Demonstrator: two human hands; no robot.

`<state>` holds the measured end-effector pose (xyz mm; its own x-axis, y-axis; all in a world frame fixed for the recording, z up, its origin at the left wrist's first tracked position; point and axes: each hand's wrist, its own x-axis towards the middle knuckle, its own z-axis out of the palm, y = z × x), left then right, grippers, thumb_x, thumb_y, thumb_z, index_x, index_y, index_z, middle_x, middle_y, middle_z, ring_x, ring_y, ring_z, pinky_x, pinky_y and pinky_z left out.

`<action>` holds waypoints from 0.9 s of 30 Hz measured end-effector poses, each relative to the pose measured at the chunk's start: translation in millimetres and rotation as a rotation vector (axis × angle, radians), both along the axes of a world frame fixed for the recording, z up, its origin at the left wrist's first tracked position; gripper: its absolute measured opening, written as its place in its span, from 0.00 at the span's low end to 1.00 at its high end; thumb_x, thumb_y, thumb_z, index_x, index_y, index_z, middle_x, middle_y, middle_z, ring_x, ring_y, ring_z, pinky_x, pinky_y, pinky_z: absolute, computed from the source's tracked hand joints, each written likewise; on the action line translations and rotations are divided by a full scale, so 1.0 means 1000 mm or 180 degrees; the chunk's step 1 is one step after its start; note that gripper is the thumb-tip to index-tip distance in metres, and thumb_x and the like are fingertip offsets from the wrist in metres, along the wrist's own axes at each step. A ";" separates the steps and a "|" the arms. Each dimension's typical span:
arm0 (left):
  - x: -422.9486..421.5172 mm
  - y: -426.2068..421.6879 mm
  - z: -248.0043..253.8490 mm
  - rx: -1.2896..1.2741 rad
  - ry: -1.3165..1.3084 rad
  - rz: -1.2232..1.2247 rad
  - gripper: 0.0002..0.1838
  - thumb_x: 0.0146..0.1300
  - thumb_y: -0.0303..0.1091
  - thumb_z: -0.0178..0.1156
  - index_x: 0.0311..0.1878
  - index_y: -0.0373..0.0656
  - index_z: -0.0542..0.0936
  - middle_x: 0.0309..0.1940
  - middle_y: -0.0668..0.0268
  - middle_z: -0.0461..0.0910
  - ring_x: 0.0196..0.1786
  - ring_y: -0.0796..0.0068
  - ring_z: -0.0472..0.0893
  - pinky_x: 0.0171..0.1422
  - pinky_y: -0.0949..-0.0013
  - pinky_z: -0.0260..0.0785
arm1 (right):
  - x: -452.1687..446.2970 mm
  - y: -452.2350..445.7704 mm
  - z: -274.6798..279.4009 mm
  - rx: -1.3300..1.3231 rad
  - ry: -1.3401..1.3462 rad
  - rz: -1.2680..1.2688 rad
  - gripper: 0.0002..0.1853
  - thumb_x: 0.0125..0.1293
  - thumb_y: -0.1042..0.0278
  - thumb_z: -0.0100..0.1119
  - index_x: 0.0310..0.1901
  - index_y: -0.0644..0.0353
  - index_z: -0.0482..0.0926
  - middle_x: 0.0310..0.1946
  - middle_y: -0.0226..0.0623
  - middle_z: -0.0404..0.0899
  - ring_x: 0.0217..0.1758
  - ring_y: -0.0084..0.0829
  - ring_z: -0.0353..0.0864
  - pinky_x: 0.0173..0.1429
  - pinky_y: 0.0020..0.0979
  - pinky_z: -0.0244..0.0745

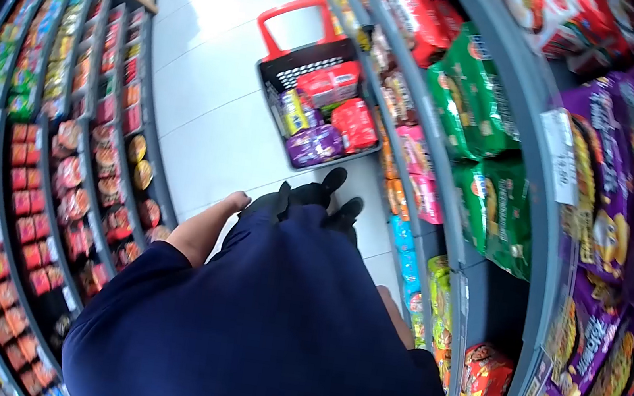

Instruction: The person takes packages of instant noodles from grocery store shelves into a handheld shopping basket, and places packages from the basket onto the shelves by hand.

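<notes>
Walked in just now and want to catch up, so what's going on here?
A person stands in a shop aisle between stocked shelves. A basket with its red handle raised sits on the floor just ahead of the feet, holding red, yellow and purple packs. The left hand is down by the leg, with nothing visible in it. The right hand can't be made out clearly, so I can't tell what it's doing.

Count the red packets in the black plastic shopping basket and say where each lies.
2. One glossy red packet lies nearest the red plastic handle; another red packet lies beside the shiny purple packet. More may be hidden beneath.
</notes>
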<state>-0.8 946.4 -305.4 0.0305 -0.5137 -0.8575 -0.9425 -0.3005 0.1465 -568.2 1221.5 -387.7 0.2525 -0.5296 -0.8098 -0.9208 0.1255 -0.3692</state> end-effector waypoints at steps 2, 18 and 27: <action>0.016 0.031 0.065 0.0320 0.0045 0.1612 0.20 0.58 0.43 0.48 0.44 0.39 0.80 0.38 0.57 0.81 0.42 0.60 0.81 0.45 0.54 0.73 | -0.013 -0.016 -0.001 -0.0410 0.0323 0.1894 0.08 0.54 0.62 0.55 0.28 0.52 0.82 0.33 0.35 0.82 0.41 0.37 0.81 0.43 0.37 0.76; 0.016 -0.112 0.076 -0.0970 0.2213 0.1071 0.20 0.69 0.42 0.49 0.58 0.43 0.74 0.49 0.63 0.80 0.52 0.71 0.78 0.55 0.68 0.69 | 0.207 -0.278 0.119 -0.0452 -0.1365 -0.3011 0.17 0.65 0.68 0.53 0.54 0.64 0.73 0.43 0.41 0.81 0.44 0.28 0.82 0.44 0.25 0.74; 0.117 -0.157 0.000 0.0154 0.1149 0.1326 0.18 0.67 0.45 0.50 0.55 0.47 0.73 0.46 0.66 0.80 0.46 0.72 0.79 0.44 0.62 0.71 | 0.230 -0.181 0.085 -0.0883 -0.0016 -0.3172 0.16 0.61 0.64 0.55 0.48 0.59 0.79 0.43 0.43 0.82 0.49 0.37 0.81 0.56 0.32 0.74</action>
<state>115.9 789.0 -304.9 -0.0776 -0.4807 -0.8735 -0.6348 -0.6517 0.4150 -338.4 1040.8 -302.8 -0.3999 -0.6682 -0.6274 -0.4441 0.7401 -0.5051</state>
